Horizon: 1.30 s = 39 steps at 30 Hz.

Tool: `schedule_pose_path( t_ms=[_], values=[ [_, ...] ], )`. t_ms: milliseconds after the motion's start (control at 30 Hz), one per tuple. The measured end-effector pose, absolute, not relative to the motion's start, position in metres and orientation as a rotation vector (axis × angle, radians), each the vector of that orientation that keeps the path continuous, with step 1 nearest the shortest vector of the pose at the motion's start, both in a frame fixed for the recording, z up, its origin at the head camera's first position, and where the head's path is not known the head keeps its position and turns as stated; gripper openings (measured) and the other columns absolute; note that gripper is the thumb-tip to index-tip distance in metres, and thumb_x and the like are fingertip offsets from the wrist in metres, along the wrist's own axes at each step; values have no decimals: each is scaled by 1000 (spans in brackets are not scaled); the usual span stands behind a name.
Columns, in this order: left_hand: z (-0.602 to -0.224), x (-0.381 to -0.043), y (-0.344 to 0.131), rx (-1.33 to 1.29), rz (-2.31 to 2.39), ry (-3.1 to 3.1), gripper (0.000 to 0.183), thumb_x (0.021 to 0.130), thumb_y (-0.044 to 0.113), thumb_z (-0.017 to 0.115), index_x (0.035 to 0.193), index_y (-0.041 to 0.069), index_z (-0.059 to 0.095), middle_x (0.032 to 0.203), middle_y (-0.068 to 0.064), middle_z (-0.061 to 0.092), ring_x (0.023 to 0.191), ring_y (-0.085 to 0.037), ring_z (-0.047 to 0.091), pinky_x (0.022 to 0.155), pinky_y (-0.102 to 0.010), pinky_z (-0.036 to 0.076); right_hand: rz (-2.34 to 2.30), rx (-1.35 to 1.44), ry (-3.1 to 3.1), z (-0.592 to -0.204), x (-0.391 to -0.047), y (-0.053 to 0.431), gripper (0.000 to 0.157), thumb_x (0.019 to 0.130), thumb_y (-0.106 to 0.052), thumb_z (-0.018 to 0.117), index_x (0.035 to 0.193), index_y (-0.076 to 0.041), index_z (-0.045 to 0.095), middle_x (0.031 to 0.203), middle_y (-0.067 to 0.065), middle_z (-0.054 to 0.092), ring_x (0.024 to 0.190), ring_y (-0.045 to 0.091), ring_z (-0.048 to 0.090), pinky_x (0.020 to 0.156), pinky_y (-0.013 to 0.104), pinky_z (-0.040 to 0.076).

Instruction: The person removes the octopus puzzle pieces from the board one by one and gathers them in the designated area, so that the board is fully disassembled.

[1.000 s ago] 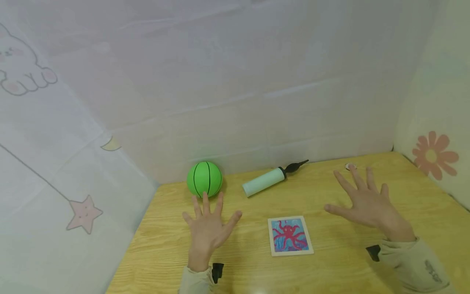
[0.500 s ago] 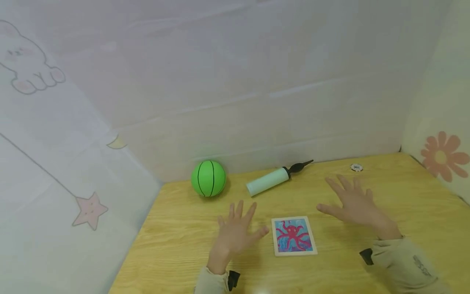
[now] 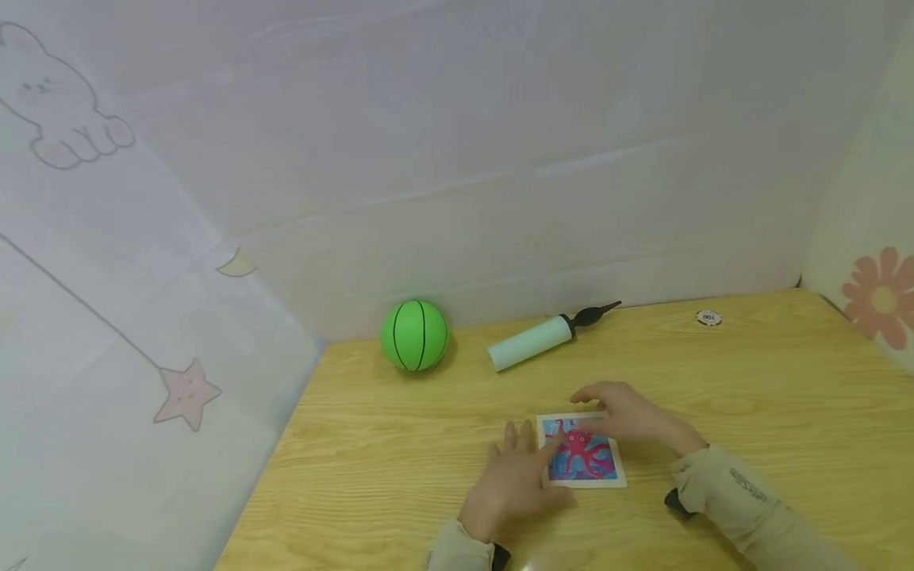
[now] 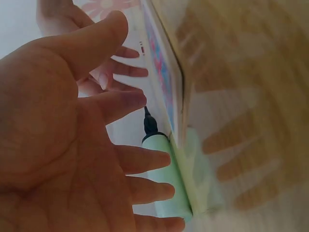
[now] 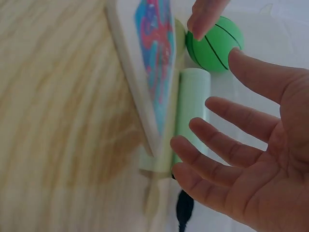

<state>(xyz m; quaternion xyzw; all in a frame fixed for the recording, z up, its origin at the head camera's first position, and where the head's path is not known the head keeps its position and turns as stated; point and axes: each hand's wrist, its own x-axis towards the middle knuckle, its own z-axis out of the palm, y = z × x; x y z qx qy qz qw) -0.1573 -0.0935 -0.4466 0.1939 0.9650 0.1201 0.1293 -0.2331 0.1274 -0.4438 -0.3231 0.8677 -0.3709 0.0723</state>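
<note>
A square white-framed picture of a red octopus lies flat on the wooden table. My left hand is over its left edge, thumb and fingers spread. From the far right side my right hand reaches over the picture's upper right corner, fingers extended and slightly bent. In the left wrist view the left hand has nothing in it, and the picture's edge stands just beyond the fingertips. The right wrist view shows the right hand equally without anything in its grasp, beside the picture.
Along the back wall are a green ball with black lines and a pale green hand pump with a black nozzle. A small round chip lies at the back right. Printed cloth walls border the table's back and sides.
Both hands have come inward and down to the octopus picture, the left moving right and the right moving left. The view has shifted slightly; the picture, ball and pump stay in place.
</note>
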Motion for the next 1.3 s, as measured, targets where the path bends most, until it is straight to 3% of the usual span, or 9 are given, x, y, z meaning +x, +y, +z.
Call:
schedule_pose_path(
  t_ms=[300,500,1033,1300],
  values=[
    [-450,-159,-88,592,184,2806,66,88,56,60,147,37,37,156,-14,24,142,-43,15,104,-64,27,-1204,-961,2498,-459,-247,113,32,91,-21,67,118,-4,65,123,15,61,111,41,57,88,54,48],
    [-450,-160,-88,607,196,2783,65,88,54,61,146,38,38,156,-13,24,142,-42,17,103,-63,30,-1185,-954,2504,-461,-250,107,30,90,-20,68,115,-3,66,118,14,63,106,39,59,86,52,49],
    [-448,-160,-90,625,144,2744,73,86,57,62,149,38,31,158,-11,18,141,-42,22,102,-59,34,-1143,-923,2533,-459,-246,102,29,88,-18,70,112,-3,67,116,13,64,112,40,56,92,56,45],
    [-449,-161,-89,614,119,2769,65,89,55,57,148,41,33,158,-9,21,140,-40,25,101,-58,36,-1124,-911,2532,-459,-246,100,28,89,-19,70,112,-4,68,117,13,64,112,39,57,91,55,45]
  ],
)
